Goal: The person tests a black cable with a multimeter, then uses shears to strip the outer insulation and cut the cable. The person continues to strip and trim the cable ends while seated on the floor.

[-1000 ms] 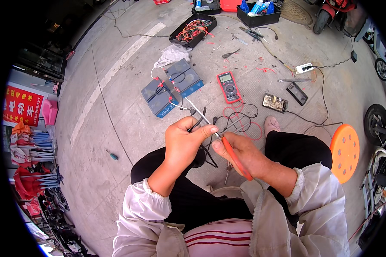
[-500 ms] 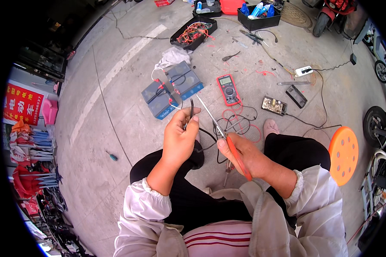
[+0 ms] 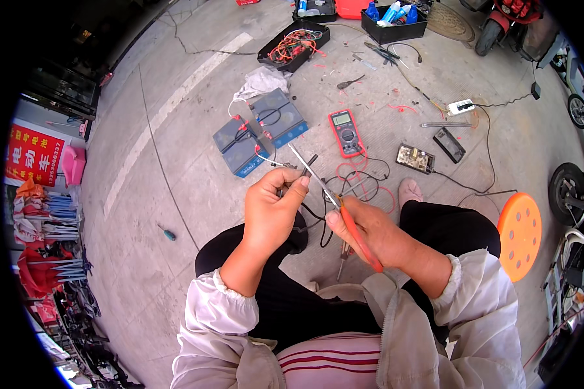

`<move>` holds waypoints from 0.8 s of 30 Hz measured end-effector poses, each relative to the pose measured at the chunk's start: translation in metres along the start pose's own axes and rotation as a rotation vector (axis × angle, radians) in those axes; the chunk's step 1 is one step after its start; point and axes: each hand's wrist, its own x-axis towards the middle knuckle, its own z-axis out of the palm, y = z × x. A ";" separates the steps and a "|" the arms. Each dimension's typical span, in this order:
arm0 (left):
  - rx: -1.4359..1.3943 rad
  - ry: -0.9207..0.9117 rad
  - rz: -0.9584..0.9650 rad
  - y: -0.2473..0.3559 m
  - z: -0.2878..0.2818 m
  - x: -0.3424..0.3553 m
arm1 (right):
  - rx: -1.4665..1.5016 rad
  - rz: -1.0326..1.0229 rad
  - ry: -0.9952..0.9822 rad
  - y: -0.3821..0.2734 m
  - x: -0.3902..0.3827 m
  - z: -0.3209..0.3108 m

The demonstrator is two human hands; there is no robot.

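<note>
My left hand [image 3: 276, 206] is closed, pinching the end of a black cable [image 3: 311, 161] between thumb and fingers; the rest of the cable hangs below toward the floor. In my right hand [image 3: 373, 232] is a pair of scissors [image 3: 317, 177] with long silver blades and orange-red handles. Its blades point up and left and cross the cable end just beyond my left fingertips. Beyond my hands, two grey-and-blue batteries [image 3: 241, 146] joined by wires lie on the floor. To their right is a red multimeter [image 3: 348, 134], its leads coiled below it.
An opened charger with a circuit board [image 3: 414, 158] lies right of the multimeter, beside its black cover [image 3: 449, 144]. Farther off are a black tray of wires [image 3: 294, 45] and a box of bottles [image 3: 393, 29]. An orange stool [image 3: 520, 236] stands right; a small screwdriver [image 3: 167, 233] lies left.
The cable end in my left hand has tipped to the right and now meets the scissor blades, which were apart from it before. The blades have shifted slightly left.
</note>
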 end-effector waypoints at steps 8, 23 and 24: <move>0.123 -0.008 0.016 -0.003 0.000 -0.003 | -0.062 0.049 -0.116 -0.003 0.002 -0.006; 0.063 -0.188 -0.044 -0.005 -0.009 -0.002 | -0.005 0.011 -0.098 0.005 0.005 -0.001; 0.061 -0.169 -0.038 -0.008 -0.009 -0.002 | 0.006 0.023 -0.110 0.002 0.005 -0.001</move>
